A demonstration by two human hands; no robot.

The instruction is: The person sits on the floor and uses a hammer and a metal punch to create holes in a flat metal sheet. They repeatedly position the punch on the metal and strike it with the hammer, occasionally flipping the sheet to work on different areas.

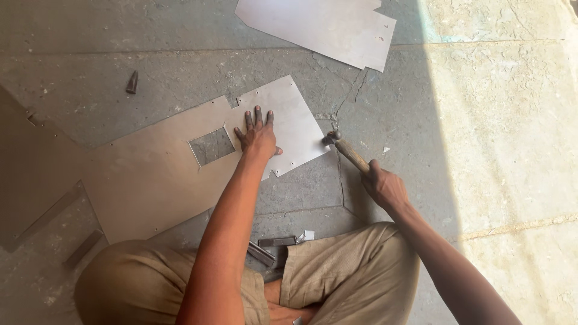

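Note:
A large flat metal sheet with a square cut-out lies on the concrete floor in front of me. My left hand presses flat on the sheet just right of the cut-out, fingers spread. My right hand grips the wooden handle of a hammer. The hammer's metal head rests at the sheet's right edge, near a corner.
Another metal sheet lies at the top. A third sheet lies at the left. A small chisel-like piece sits at upper left. Dark metal bars lie between my knees. Sunlit floor is to the right.

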